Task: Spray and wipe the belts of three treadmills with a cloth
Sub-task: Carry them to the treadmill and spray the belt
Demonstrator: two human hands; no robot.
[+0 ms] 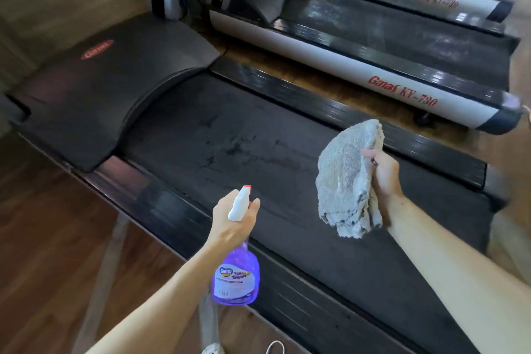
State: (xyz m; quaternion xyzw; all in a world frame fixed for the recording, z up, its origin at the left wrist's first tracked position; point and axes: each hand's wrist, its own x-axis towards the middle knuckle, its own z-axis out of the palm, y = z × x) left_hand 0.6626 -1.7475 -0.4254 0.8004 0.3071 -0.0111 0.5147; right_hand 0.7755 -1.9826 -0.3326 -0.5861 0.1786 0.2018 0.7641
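The left hand (234,220) is gripping the neck of the purple spray bottle (236,276), its nozzle aimed across the nearest treadmill's black belt (258,152), apparently ready to wet it. The right hand (383,174) is clutching a bunched grey cloth (346,178) above the belt's far edge, kept clear of the spray and poised to wipe. Two more treadmills (388,37) are standing beyond.

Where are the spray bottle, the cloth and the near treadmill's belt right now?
spray bottle (236,279), head view, on its purple body with the label.
cloth (344,178), head view, on the middle of the bunched grey fabric.
near treadmill's belt (230,146), head view, on the bare dark surface ahead of both hands.
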